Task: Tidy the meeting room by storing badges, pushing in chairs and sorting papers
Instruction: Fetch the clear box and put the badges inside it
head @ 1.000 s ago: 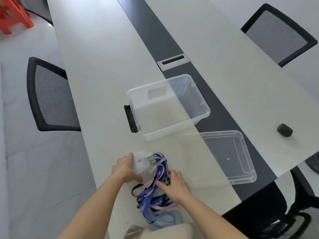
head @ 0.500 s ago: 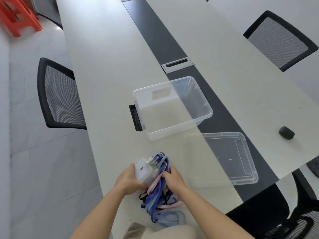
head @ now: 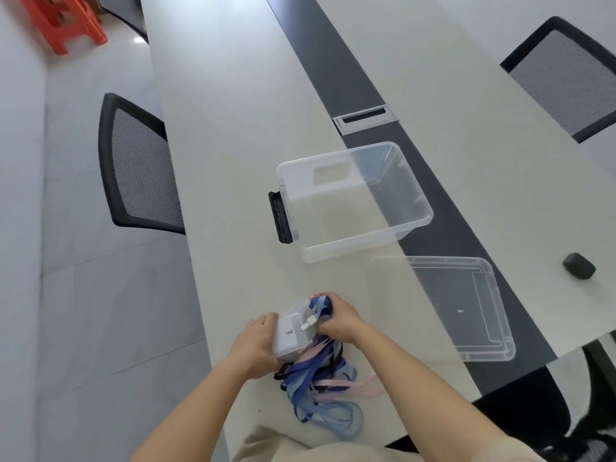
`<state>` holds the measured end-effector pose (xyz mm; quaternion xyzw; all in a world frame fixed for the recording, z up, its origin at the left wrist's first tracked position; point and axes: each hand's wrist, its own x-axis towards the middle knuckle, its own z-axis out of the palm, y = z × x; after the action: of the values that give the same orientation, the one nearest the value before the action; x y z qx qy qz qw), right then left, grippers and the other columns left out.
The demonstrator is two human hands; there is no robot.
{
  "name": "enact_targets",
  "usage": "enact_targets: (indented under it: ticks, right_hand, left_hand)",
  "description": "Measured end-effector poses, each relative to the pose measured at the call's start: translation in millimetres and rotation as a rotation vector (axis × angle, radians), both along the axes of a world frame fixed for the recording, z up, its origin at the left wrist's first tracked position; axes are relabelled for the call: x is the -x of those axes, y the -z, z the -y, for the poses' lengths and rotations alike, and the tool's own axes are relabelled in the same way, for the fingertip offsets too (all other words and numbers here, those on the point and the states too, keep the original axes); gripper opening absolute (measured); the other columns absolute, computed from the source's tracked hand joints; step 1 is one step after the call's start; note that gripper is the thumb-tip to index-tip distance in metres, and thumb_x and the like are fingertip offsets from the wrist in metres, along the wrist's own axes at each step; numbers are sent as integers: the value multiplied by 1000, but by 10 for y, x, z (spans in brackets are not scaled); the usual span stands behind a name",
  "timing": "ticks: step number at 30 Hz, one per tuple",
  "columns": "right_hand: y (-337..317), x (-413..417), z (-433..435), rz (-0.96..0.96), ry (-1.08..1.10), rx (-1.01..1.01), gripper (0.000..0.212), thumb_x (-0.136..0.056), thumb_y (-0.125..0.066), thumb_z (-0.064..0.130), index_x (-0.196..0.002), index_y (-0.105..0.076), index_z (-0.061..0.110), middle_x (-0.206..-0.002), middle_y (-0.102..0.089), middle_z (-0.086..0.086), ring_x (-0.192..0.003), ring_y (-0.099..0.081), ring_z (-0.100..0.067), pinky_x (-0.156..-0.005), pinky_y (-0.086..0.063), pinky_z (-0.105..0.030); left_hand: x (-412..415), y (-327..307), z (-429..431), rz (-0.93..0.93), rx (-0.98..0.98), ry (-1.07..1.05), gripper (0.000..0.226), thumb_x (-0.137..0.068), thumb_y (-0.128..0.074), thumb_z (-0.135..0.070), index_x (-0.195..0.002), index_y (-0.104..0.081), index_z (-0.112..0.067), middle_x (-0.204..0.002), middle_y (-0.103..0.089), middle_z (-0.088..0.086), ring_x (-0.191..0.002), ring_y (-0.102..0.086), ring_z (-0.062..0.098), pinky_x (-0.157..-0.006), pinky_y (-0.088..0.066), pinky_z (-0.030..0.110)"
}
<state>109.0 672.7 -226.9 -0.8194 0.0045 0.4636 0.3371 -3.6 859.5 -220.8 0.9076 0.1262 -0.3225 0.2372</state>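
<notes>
Bright, soft, even light all over, nothing harsh. Glossy glare spot on the pale grey floor tiles (head: 100, 311) at 11 o'clock. Only a faint shadow under the clear plastic storage box (head: 350, 249). Fisheye bends the long white table (head: 233, 128) edges, and the 5 o'clock corner goes smeary.

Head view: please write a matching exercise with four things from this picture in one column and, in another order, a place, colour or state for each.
Things:
1. clear bin
2. lid
3. badges
4. stool

Places, colours or states:
a. orange
b. flat on the table, off the bin
c. gripped by the left hand, their lanyards in the right hand
d. open, with nothing inside

Pairs: 1-d, 2-b, 3-c, 4-a
</notes>
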Motion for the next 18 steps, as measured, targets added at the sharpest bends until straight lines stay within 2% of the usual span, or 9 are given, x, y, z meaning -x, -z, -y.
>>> enact_targets:
  ticks: [2,3,6,9,12,16,18]
  right_hand:
    - [-28,-35,-9,20,-4,10,30,-81,-60,17,-110,-65,13,-106,-69,-10,-94,-60,-21,-80,-48,-31]
    - [-47,-53,-2,29,-8,8,25,-82,-56,16,-104,-67,9,-102,-70,-14,-88,-59,-23,-75,-46,-32]
    - [-155,-93,18,48,-15,6,28,-88,-47,11,-109,-66,9,-108,-68,-14,-98,-62,-30,-76,-45,-33]
    - [-244,-41,30,26,21,-45,36,-90,-44,11,-118,-65,21,-114,-66,-4,-105,-60,-25,-86,-49,-33]
    - [-404,-58,64,56,163,-107,40,-87,-43,7,-109,-68,28,-104,-69,-2,-86,-62,-19,-71,-49,-27]
    - [-785,-330,117,191,237,-172,39,-86,-43,2,-98,-71,25,-93,-72,-2,-87,-63,-22,-73,-51,-30]
    - [-1055,-496,128,245,278,-244,42,-84,-40,-4,-95,-71,22,-85,-71,0,-78,-62,-19,-65,-49,-26]
  left_hand:
    - [39,29,-18,14,21,-30,83,-70,-75,-45,-138,-29,-26,-123,-45,-6,-112,-41,18,-89,-43,32]
    - [63,43,-21,23,38,-52,85,-69,-76,-47,-137,-30,-27,-122,-45,-7,-110,-41,17,-89,-43,32]
    - [99,49,-34,41,85,-130,87,-63,-77,-50,-134,-32,-29,-117,-45,-10,-107,-43,15,-89,-46,34]
    - [83,20,-27,69,112,-139,85,-60,-77,-49,-130,-34,-31,-114,-46,-12,-106,-45,14,-88,-47,34]
    - [-32,-91,15,135,156,-151,73,-61,-77,-48,-120,-37,-32,-109,-47,-12,-100,-49,14,-81,-48,32]
    - [-386,-424,57,321,233,-207,73,-65,-79,-40,-125,-41,-27,-112,-51,-8,-103,-52,18,-85,-48,35]
    - [-599,-625,44,414,257,-220,73,-65,-82,-36,-126,-43,-25,-114,-54,-6,-104,-53,19,-85,-47,34]
